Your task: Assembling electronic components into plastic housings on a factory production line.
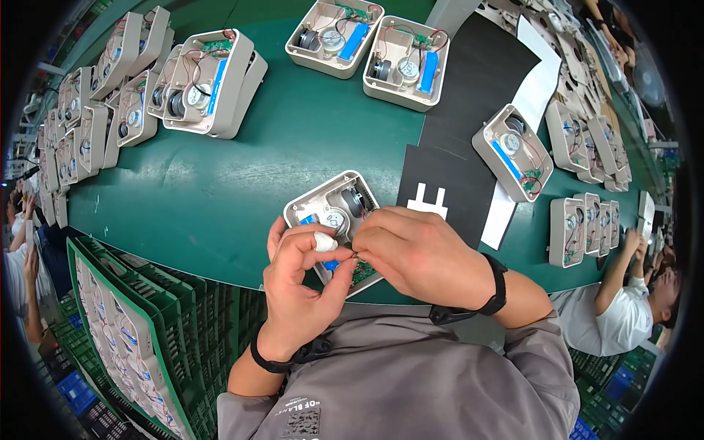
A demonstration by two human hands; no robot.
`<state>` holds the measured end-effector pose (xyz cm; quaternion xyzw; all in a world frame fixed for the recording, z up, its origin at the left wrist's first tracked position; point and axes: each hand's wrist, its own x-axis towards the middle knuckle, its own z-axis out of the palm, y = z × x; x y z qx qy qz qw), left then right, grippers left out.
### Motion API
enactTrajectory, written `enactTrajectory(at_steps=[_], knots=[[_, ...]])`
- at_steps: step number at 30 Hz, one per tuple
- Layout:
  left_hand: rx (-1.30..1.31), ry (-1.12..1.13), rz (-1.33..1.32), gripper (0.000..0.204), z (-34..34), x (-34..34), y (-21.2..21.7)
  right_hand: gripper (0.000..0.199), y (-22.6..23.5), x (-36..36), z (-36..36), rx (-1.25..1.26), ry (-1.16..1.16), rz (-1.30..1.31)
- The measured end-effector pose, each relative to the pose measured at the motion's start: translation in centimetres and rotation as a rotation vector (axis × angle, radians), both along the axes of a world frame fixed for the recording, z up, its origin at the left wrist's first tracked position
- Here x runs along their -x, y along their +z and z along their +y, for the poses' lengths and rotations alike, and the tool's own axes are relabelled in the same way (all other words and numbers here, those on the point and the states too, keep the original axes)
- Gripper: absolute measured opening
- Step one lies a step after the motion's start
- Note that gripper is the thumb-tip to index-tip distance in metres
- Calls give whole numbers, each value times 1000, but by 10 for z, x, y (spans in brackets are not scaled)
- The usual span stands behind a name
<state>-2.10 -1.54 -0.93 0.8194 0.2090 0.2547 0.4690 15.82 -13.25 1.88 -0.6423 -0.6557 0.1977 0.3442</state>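
Note:
An open beige plastic housing (pixel 300 207) rests on the green table close in front of me. Inside it show a black round speaker (pixel 355 200), a silver round motor-like part (pixel 336 221), a blue battery (pixel 309 219) and part of a green circuit board (pixel 362 274). My left hand (pixel 304 282), a white wrap around one finger, pinches thumb against fingertips above the board. My right hand (pixel 418 253) reaches over the housing from the right, its fingertips pinched together and meeting the left ones. Whatever lies between the fingertips is too small to make out.
Two similar open housings (pixel 402 95) stand at the far side, and stacks of them (pixel 220 88) fill the left. Another housing (pixel 513 152) lies on black sheets (pixel 480 95) at right, with more beyond. Green crates (pixel 194 345) stand below left. A co-worker (pixel 623 315) sits at right.

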Motion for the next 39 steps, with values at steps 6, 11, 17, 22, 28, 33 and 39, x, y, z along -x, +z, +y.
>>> enactTrajectory(at_steps=[6, 11, 17, 22, 28, 33, 39], knots=[[-238, 54, -8, 48, -7, -2, 1, 21, -4, 3, 0, -13, -43, -43], [-418, 75, 70, 49, -13, -5, 3, 22, -6, 3, 2, -21, -40, -47], [-555, 175, 64, 44, -21, -12, 4, 19, -4, 3, 3, -24, -35, -46], [-595, 147, 57, 44, -22, -9, -1, 19, -3, 1, 4, -4, -9, -50], [-375, 89, 82, 43, -19, -9, 7, 19, -8, 4, 2, -59, -54, -27], [-170, 27, 82, 44, -15, -6, 5, 18, -14, 2, -2, -121, -71, 18], [122, 28, 86, 47, -13, -1, 0, 17, -8, -8, 0, -63, 0, 138]])
